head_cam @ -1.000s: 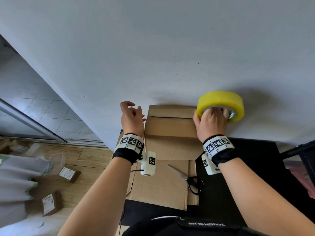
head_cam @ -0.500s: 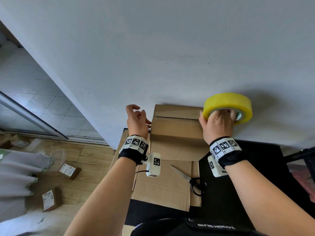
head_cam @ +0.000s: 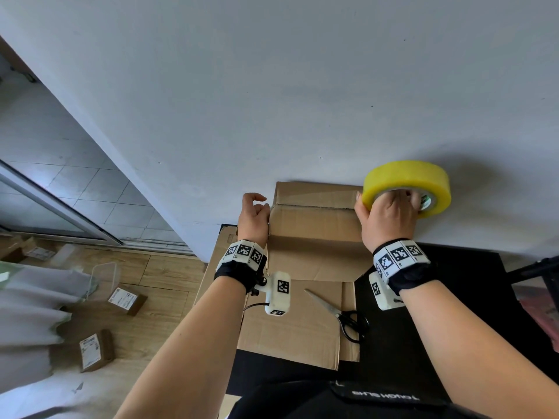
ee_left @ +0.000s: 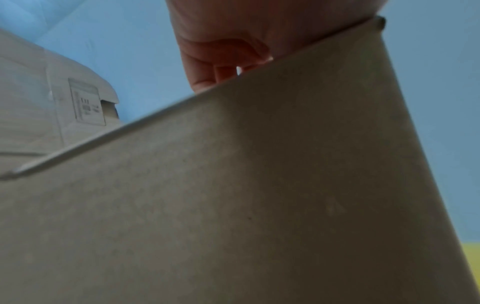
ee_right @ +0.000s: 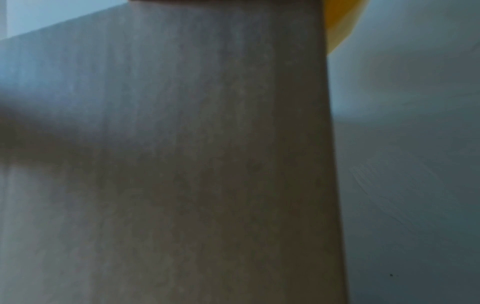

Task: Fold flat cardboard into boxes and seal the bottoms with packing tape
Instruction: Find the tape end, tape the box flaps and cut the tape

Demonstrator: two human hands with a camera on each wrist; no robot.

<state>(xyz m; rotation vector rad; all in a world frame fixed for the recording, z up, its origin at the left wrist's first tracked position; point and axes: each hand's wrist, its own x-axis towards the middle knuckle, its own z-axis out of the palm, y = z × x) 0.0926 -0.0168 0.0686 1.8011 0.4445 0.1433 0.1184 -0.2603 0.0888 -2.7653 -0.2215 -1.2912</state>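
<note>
A brown cardboard box (head_cam: pixel 314 225) stands on the black table against the wall, its top flaps folded shut with a seam across them. My left hand (head_cam: pixel 254 216) rests against the box's upper left edge, fingers loosely curled and holding nothing. The left wrist view shows those fingers (ee_left: pixel 207 70) above the box wall (ee_left: pixel 259 185). At the box's upper right corner my right hand (head_cam: pixel 390 216) grips a yellow roll of packing tape (head_cam: pixel 405 179), fingers through its core. In the right wrist view the box (ee_right: pixel 207 164) fills the frame, with a sliver of the tape (ee_right: pixel 340 22) at the top.
Black-handled scissors (head_cam: pixel 341 313) lie on flat cardboard (head_cam: pixel 290 334) on the black table (head_cam: pixel 408 343), in front of the box. Small labelled boxes (head_cam: pixel 125 299) and a clear plastic tub (head_cam: pixel 104 273) sit on the wooden floor to the left. The grey wall (head_cam: pixel 272 101) is close behind.
My left hand has moved right, from a gap beside the box to resting against its left edge. The right hand still holds the tape roll at the box's right corner.
</note>
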